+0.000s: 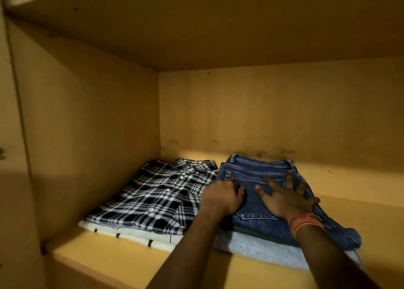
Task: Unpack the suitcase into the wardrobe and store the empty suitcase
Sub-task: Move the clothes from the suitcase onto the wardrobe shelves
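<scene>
Folded blue jeans (251,175) lie on top of a pile on the wardrobe shelf (109,258), over a dark green layer and a light grey garment (258,247). My right hand (286,197) lies flat on the jeans with fingers spread; orange threads circle its wrist. My left hand (223,195) rests on the jeans' left edge with its fingers curled down against the denim. To the left lies a folded black-and-white plaid shirt (157,192) on a white garment (131,234). No suitcase is in view.
The wardrobe's left side wall (87,135), back wall (273,113) and the shelf above (196,37) enclose the compartment. Bare shelf shows in front of both piles and to the right of the jeans.
</scene>
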`<action>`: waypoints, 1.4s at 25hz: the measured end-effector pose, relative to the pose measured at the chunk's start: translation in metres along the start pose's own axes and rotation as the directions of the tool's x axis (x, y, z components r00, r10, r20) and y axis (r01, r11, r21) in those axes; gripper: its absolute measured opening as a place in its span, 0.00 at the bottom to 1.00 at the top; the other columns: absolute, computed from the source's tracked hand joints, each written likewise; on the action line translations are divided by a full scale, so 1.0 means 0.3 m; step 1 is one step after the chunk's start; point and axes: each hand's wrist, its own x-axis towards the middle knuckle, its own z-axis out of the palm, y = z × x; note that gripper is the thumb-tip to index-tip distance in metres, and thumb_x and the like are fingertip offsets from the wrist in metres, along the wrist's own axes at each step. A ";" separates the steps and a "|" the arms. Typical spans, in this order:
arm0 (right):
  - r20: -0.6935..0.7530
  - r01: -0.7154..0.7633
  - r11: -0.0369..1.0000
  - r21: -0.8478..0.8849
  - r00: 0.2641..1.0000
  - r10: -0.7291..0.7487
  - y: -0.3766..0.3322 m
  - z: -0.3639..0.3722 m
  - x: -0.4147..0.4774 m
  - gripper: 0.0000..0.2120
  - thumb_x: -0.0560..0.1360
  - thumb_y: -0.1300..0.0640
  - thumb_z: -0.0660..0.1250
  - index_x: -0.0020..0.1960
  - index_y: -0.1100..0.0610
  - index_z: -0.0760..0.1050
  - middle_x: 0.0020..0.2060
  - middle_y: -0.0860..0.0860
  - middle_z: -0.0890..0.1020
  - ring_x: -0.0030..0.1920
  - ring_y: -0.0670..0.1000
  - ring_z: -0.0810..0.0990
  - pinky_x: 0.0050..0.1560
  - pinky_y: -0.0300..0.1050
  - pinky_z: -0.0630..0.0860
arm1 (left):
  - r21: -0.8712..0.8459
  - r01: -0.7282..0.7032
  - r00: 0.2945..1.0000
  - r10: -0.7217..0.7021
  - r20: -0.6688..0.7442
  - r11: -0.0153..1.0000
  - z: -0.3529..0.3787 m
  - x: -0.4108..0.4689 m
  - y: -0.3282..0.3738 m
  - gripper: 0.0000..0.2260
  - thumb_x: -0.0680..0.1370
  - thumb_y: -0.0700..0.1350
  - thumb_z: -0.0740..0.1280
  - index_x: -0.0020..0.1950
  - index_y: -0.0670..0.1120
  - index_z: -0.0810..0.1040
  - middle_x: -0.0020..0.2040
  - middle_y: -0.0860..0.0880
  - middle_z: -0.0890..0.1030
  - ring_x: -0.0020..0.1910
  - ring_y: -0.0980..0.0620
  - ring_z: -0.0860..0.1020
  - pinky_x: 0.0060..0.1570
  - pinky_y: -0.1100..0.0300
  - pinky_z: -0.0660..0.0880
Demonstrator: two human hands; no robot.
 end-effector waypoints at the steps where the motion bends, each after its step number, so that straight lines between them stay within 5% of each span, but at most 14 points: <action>1: -0.032 0.012 1.000 0.009 0.999 -0.012 -0.002 0.004 -0.007 0.29 0.75 0.29 0.46 0.74 0.33 0.48 0.78 0.52 0.41 0.75 0.65 0.43 0.68 0.72 0.48 | 0.005 -0.009 1.000 0.009 0.020 1.000 0.000 -0.041 -0.003 0.21 0.81 0.58 0.49 0.58 0.47 0.75 0.62 0.42 0.76 0.59 0.43 0.75 0.58 0.47 0.71; 4: -0.181 0.062 0.998 -0.030 0.981 -0.067 -0.008 0.001 -0.041 0.23 0.78 0.38 0.52 0.72 0.41 0.63 0.74 0.56 0.61 0.73 0.65 0.55 0.68 0.69 0.53 | -0.011 0.019 0.999 -0.020 -0.033 1.000 -0.012 -0.181 -0.005 0.20 0.82 0.58 0.48 0.65 0.50 0.70 0.72 0.47 0.68 0.71 0.45 0.65 0.66 0.41 0.62; 7: -0.294 0.167 0.985 -0.041 0.940 -0.171 -0.036 -0.006 -0.110 0.16 0.78 0.43 0.55 0.56 0.49 0.76 0.56 0.55 0.78 0.61 0.61 0.72 0.65 0.66 0.61 | 0.019 0.118 0.989 -0.116 -0.089 0.993 -0.037 -0.311 -0.024 0.21 0.81 0.61 0.49 0.67 0.53 0.69 0.70 0.49 0.69 0.68 0.44 0.67 0.65 0.43 0.64; 9: -0.310 0.275 0.961 0.033 0.917 -0.252 -0.092 0.010 -0.183 0.14 0.78 0.43 0.56 0.50 0.50 0.76 0.50 0.54 0.81 0.55 0.59 0.76 0.63 0.65 0.63 | 0.042 0.221 0.961 -0.210 -0.181 0.974 -0.057 -0.394 -0.059 0.22 0.80 0.62 0.49 0.64 0.52 0.72 0.64 0.48 0.74 0.62 0.45 0.71 0.60 0.47 0.68; 13: -0.272 0.536 0.838 0.099 0.825 -0.496 -0.251 0.070 -0.388 0.15 0.75 0.39 0.61 0.56 0.46 0.75 0.57 0.52 0.77 0.61 0.59 0.72 0.61 0.64 0.62 | -0.025 0.403 0.843 -0.381 -0.381 0.915 -0.076 -0.657 -0.179 0.21 0.81 0.60 0.51 0.53 0.49 0.78 0.49 0.47 0.79 0.50 0.49 0.73 0.46 0.55 0.69; 17: -0.381 0.743 0.653 0.144 0.651 -0.656 -0.428 0.171 -0.576 0.10 0.74 0.43 0.65 0.53 0.44 0.77 0.57 0.50 0.75 0.62 0.56 0.68 0.62 0.60 0.60 | -0.140 0.583 0.683 -0.576 -0.450 0.801 -0.092 -0.963 -0.316 0.22 0.79 0.62 0.54 0.33 0.51 0.73 0.33 0.53 0.75 0.36 0.53 0.74 0.35 0.59 0.70; 24: -0.316 0.893 0.364 0.263 0.436 -0.842 -0.712 0.442 -0.982 0.04 0.73 0.50 0.66 0.46 0.45 0.79 0.54 0.50 0.76 0.60 0.56 0.69 0.57 0.53 0.61 | -0.116 0.893 0.338 -0.817 -0.467 0.435 -0.164 -1.534 -0.362 0.23 0.78 0.54 0.61 0.27 0.44 0.70 0.26 0.50 0.73 0.26 0.52 0.70 0.26 0.63 0.63; 27: -0.260 0.933 0.233 0.276 0.306 -0.916 -0.793 0.551 -1.165 0.07 0.74 0.52 0.65 0.50 0.46 0.79 0.54 0.51 0.76 0.59 0.55 0.69 0.55 0.50 0.59 | -0.145 0.951 0.182 -0.873 -0.453 0.273 -0.203 -1.746 -0.360 0.24 0.79 0.52 0.61 0.25 0.45 0.61 0.23 0.52 0.63 0.22 0.54 0.63 0.24 0.63 0.57; 35: -0.141 0.919 -0.082 0.385 -0.029 -0.990 -1.035 0.720 -1.738 0.15 0.74 0.53 0.65 0.61 0.46 0.75 0.57 0.51 0.78 0.59 0.57 0.72 0.52 0.47 0.59 | -0.202 0.974 -0.193 -0.854 -0.483 -0.106 -0.291 -2.368 -0.375 0.23 0.78 0.52 0.60 0.26 0.44 0.61 0.24 0.50 0.64 0.22 0.51 0.63 0.25 0.63 0.56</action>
